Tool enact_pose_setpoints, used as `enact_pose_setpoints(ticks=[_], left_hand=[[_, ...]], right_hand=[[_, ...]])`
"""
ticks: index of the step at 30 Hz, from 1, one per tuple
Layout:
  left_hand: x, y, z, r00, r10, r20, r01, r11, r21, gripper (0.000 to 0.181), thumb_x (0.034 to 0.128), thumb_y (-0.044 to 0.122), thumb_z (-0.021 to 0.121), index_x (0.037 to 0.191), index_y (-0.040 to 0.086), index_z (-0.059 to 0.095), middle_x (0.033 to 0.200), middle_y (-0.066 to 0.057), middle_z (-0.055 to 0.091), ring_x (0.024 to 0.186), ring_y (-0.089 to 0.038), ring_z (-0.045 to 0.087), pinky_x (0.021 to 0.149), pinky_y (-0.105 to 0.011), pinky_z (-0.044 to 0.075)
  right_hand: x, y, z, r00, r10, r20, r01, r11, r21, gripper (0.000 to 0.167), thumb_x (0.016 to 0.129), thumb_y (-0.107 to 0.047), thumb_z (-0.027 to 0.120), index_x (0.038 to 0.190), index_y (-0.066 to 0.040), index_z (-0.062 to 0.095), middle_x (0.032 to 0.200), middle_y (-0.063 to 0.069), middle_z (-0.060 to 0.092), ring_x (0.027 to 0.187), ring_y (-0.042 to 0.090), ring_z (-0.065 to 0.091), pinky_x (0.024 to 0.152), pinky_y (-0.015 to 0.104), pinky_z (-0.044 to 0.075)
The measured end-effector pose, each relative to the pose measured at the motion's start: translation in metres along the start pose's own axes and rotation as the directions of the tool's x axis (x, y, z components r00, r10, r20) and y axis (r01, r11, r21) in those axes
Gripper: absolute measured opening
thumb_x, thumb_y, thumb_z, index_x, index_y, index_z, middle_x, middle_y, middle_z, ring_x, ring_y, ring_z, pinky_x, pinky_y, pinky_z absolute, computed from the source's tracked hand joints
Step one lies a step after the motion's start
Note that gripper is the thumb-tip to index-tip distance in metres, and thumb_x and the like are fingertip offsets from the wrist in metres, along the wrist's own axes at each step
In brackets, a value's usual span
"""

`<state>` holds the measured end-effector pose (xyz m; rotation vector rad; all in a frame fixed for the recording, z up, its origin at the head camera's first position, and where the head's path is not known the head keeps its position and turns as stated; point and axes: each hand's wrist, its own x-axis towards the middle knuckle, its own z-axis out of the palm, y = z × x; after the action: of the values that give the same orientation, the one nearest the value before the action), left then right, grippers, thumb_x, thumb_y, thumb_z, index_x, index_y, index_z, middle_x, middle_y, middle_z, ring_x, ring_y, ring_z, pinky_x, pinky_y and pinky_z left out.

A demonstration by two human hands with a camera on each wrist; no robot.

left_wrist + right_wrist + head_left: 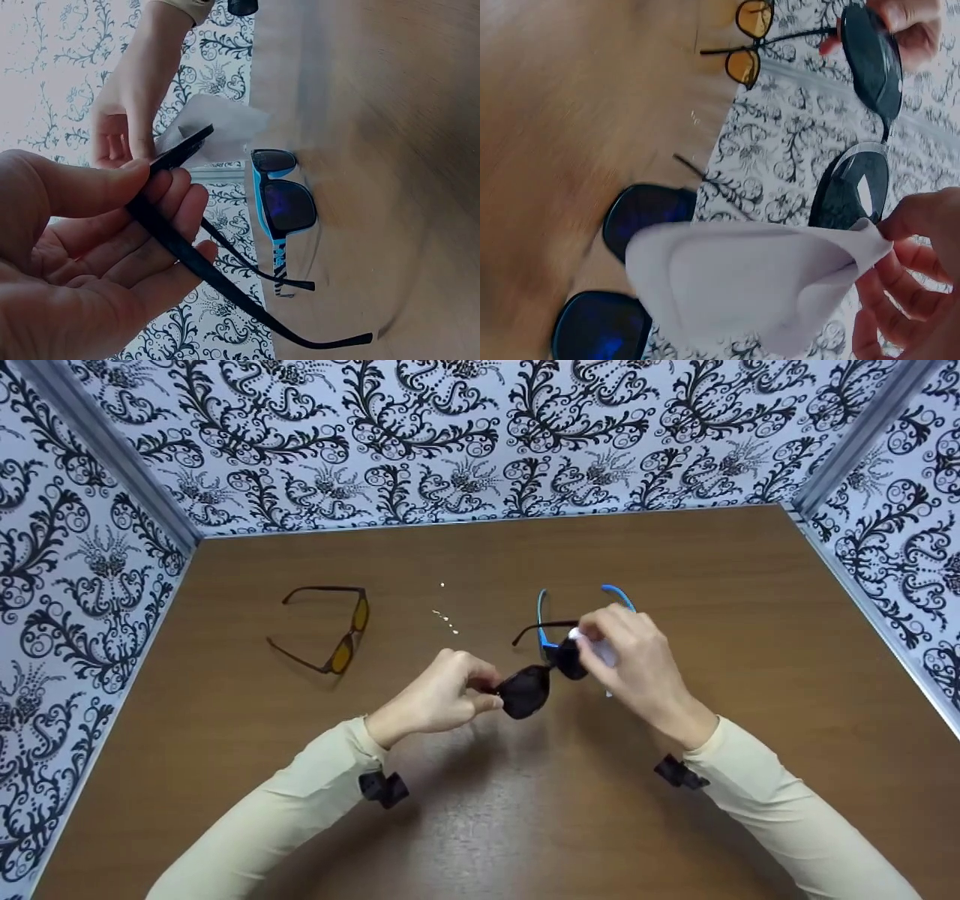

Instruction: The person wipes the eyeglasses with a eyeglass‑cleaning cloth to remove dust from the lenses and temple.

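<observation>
Head view: in left hand (446, 694), pinched at one end between thumb and fingers, black sunglasses (525, 691), temples unfolded, raised above brown table (787, 675). In right hand (637, 660), pinched between thumb and fingers, white cloth (720, 277), just beside the other lens; contact uncertain. Beyond, partly hidden, on table: blue-framed sunglasses (289, 206), dark-lensed. To the left, well apart: amber-lensed glasses (361, 613), temples open. Between both resting pairs: small white specks (454, 631). Behind: black-and-white scroll-patterned wall (465, 435).

Table (480, 825) glare, seemingly slight blur.
</observation>
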<state>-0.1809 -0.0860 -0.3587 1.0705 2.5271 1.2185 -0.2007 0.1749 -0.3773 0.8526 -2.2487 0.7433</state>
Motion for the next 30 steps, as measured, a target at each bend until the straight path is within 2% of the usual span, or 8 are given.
enact_pose_setpoints(ticks=[5,8,11,16,21,25,30], left_hand=[[0.0,-0.002,0.0,0.999,-0.012,-0.037,0.011,1.0,-0.011,0.009,0.0809,-0.005,0.067,0.079,0.001,0.073,0.073,-0.002,0.068,0.061,-0.005,0.053,0.056,-0.022,0.044],[-0.001,-0.003,-0.003,0.999,-0.014,-0.04,0.014,1.0,-0.016,0.009,0.0808,-0.005,0.067,0.079,0.001,0.073,0.073,-0.002,0.069,0.061,-0.005,0.054,0.057,-0.022,0.044],[-0.004,-0.004,-0.006,0.999,-0.011,-0.033,0.011,1.0,-0.01,0.008,0.0806,-0.005,0.067,0.078,0.001,0.073,0.073,-0.003,0.068,0.061,-0.005,0.054,0.057,-0.022,0.044],[-0.008,-0.005,-0.009,1.0,-0.003,0.014,0.003,1.0,0.007,0.007,0.0807,-0.005,0.068,0.078,0.0,0.072,0.073,-0.002,0.068,0.061,-0.005,0.055,0.057,-0.021,0.045],[-0.011,-0.001,-0.007,0.998,0.018,0.059,-0.019,1.0,0.018,0.005,0.0809,-0.005,0.068,0.08,-0.001,0.072,0.078,-0.005,0.07,0.062,-0.006,0.058,0.057,-0.022,0.048],[-0.011,0.0,-0.005,0.999,0.04,0.036,-0.041,0.999,0.02,0.007,0.0809,-0.006,0.067,0.079,-0.001,0.072,0.078,-0.006,0.071,0.066,-0.009,0.063,0.06,-0.022,0.05],[-0.012,0.0,-0.007,1.0,0.016,-0.004,-0.016,1.0,0.015,0.007,0.082,-0.006,0.067,0.081,-0.002,0.073,0.078,-0.007,0.07,0.07,-0.011,0.066,0.062,-0.023,0.052]], right_hand=[[-0.007,-0.01,0.007,0.992,-0.103,0.078,0.101,0.995,0.02,0.009,0.083,-0.003,0.066,0.091,-0.006,0.064,0.085,0.003,0.061,0.076,0.019,0.056,0.067,0.035,0.043],[-0.015,-0.009,0.009,0.988,-0.12,0.101,0.119,0.993,0.013,0.011,0.081,-0.003,0.069,0.091,-0.007,0.065,0.085,0.002,0.061,0.075,0.019,0.057,0.065,0.035,0.042],[-0.02,-0.003,0.008,0.992,-0.079,0.099,0.081,0.996,-0.022,0.011,0.079,-0.002,0.07,0.089,-0.007,0.065,0.082,0.002,0.061,0.073,0.018,0.057,0.063,0.035,0.041],[-0.018,0.006,0.002,0.999,0.023,0.032,-0.02,0.995,-0.094,0.01,0.079,-0.001,0.069,0.086,-0.005,0.064,0.079,0.003,0.062,0.07,0.02,0.057,0.063,0.037,0.041],[-0.008,0.001,0.002,0.999,0.048,-0.013,-0.049,0.994,-0.093,0.009,0.082,-0.004,0.068,0.09,-0.006,0.065,0.084,0.005,0.061,0.074,0.024,0.058,0.065,0.039,0.043],[-0.005,-0.01,0.006,1.0,0.012,0.006,-0.011,0.999,-0.034,0.01,0.083,-0.003,0.067,0.092,-0.006,0.066,0.088,0.006,0.06,0.078,0.023,0.058,0.068,0.038,0.047],[-0.01,-0.018,0.014,0.991,-0.109,0.072,0.107,0.994,0.031,0.008,0.086,-0.006,0.066,0.094,-0.005,0.066,0.089,0.006,0.059,0.08,0.023,0.057,0.07,0.037,0.047]])
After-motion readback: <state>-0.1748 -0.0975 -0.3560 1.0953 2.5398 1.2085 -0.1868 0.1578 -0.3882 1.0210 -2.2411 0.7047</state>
